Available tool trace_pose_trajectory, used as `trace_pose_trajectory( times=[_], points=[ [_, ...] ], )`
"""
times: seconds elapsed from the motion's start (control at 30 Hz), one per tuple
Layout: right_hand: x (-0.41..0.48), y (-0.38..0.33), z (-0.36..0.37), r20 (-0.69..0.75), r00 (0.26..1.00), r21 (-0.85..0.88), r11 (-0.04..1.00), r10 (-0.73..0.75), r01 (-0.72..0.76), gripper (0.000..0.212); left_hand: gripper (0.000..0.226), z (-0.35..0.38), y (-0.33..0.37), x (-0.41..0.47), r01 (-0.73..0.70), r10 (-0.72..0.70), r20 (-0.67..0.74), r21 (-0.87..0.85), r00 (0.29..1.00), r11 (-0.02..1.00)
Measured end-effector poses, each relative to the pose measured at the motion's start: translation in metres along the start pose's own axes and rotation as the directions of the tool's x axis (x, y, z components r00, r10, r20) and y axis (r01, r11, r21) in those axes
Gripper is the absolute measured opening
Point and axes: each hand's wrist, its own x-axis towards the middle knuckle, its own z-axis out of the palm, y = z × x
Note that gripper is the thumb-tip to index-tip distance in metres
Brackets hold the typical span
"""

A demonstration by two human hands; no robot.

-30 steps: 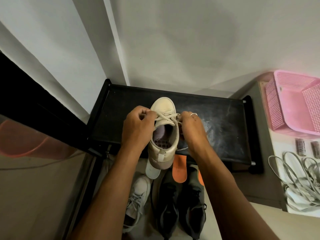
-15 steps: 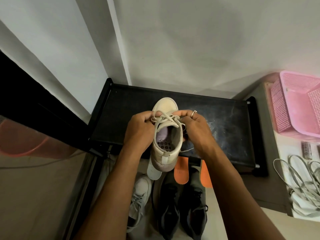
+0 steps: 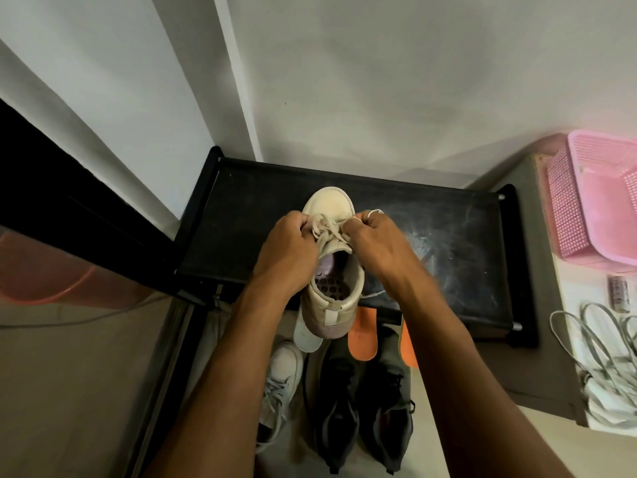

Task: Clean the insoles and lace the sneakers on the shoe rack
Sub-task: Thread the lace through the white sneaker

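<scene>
Sneaker (image 3: 331, 257): cream, upright on the rack (image 3: 448, 243), toe pointing far.
Left hand (image 3: 289, 250): fingers curled, pinching the lace (image 3: 327, 229).
Right hand (image 3: 375, 243): fingers curled, pinching the lace's right side.

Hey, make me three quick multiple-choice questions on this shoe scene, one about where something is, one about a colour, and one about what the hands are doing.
1. Where does the cream sneaker stand?
A) in a cardboard box
B) on the top shelf of the black shoe rack
C) on a wall hook

2. What colour are the two insoles below the shelf's front edge?
A) blue
B) green
C) orange

3. What are the left hand and right hand doing?
A) pinching the sneaker's laces
B) lying flat on the shelf
C) hanging empty

Answers: 1 B, it rests on the dark shelf; 2 C, both show bright orange; 3 A, fingers of both curl round the laces.
</scene>
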Motion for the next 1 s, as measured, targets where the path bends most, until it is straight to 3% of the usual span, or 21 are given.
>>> trace_pose_trajectory(
  times=[0.13,0.3,0.53,0.8,1.0],
  points=[
    [0.0,-0.001,0.002,-0.015,0.999,0.032,0.999,0.04,-0.04,0.023,0.024,0.002,0.002,0.0,0.062,-0.062,0.01,-0.021,0.998,0.998],
    [-0.003,-0.003,0.002,-0.077,0.997,0.088,0.996,-0.011,0.018,0.027,0.029,0.002,-0.001,0.0,0.0,0.003,0.028,-0.1,1.0,0.995],
    [-0.002,0.001,0.003,-0.144,0.989,0.087,0.996,-0.023,0.036,0.029,0.035,-0.001,0.001,0.002,0.033,-0.031,0.053,-0.048,0.998,0.998],
    [0.003,0.007,-0.001,-0.053,0.998,0.069,0.997,-0.031,0.035,0.014,0.021,-0.002,0.001,0.001,-0.039,0.04,-0.022,0.038,0.999,0.998],
    [0.004,0.004,0.005,-0.023,1.0,-0.031,0.999,-0.008,0.007,0.021,0.017,0.002,0.001,0.002,-0.035,0.037,-0.032,0.068,0.999,0.997]
  ],
)
